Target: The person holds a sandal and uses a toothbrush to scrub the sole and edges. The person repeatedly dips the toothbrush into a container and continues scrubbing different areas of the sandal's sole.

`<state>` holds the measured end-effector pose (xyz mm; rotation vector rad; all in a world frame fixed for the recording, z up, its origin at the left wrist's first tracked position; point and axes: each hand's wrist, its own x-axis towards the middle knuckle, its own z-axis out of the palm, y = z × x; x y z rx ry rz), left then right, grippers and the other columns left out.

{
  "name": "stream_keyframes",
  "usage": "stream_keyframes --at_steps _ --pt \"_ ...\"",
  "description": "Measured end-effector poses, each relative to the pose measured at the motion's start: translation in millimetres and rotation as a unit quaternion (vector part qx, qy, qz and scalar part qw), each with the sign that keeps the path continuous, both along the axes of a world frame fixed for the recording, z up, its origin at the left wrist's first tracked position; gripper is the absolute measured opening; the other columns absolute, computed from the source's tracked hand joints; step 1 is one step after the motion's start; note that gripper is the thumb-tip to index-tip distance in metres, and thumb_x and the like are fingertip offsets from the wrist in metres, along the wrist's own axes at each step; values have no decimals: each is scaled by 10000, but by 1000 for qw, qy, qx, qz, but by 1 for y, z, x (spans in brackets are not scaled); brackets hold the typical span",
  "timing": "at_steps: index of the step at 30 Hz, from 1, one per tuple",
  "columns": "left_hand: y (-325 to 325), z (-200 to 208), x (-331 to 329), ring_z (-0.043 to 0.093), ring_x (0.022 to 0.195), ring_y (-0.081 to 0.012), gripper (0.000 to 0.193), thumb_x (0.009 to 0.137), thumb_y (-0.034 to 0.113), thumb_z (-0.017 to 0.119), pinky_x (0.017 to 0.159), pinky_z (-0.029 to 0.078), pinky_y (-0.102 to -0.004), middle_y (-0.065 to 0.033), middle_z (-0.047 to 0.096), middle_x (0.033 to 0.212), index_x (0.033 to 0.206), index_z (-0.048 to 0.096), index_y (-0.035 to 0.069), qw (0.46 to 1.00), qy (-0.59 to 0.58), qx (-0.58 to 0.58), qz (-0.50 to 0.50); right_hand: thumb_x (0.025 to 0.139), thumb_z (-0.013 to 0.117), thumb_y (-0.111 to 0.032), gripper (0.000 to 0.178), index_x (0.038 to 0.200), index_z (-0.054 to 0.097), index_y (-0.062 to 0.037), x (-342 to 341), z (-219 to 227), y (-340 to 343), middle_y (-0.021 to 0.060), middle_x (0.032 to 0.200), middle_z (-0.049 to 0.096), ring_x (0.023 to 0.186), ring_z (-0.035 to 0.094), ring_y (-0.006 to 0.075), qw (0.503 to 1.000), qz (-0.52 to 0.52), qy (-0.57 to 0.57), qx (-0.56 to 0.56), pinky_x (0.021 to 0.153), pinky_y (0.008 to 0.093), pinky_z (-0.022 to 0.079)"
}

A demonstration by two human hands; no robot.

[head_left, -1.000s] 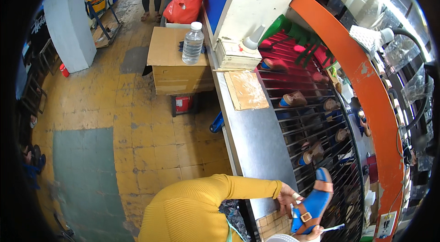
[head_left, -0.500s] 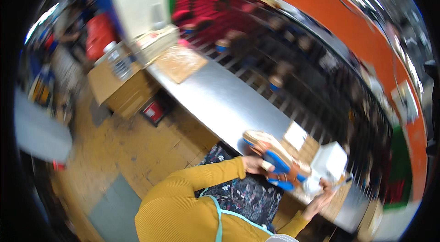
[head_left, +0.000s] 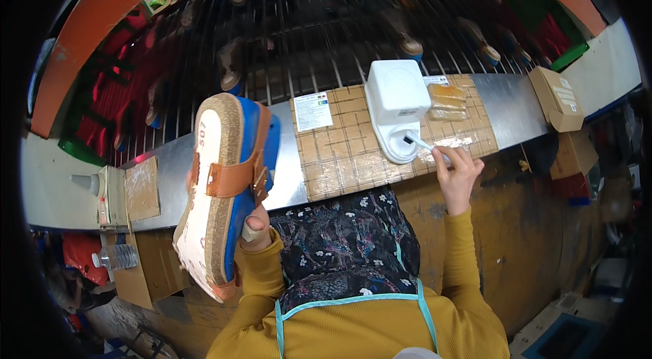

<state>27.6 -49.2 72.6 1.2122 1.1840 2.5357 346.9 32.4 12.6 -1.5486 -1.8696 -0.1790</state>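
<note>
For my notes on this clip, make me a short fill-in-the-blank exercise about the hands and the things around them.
1. The left hand holds a sandal whose brown strap is fitted with a ____.
2. The right hand grips a brush by its ____.
3. The container at whose front the brush's tip sits is coloured ____.
4. The amber-coloured blocks lie on the container's ____ side.

Missing words: buckle; handle; white; right.
</note>
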Motion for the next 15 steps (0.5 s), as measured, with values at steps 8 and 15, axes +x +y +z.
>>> stream_keyframes --at_steps 8,15 --pt "-11 12 6 471 1249 -348 994 749 616 624 1016 443 -504 -208 377 1425 1483 216 84 994 -71 0 -78 787 749 -253 92 755 710 -176 -8 7 6 -9 718 576 675 509 188 991 24 -126 46 745 384 289" --pt "-36 41 0 541 1186 -353 823 867 550 520 944 516 -519 -225 389 1415 1497 220 114 830 -364 0 -423 897 668 -278 237 763 696 -85 4 12 3 47 598 571 568 515 192 976 -4 138 -166 701 344 327"
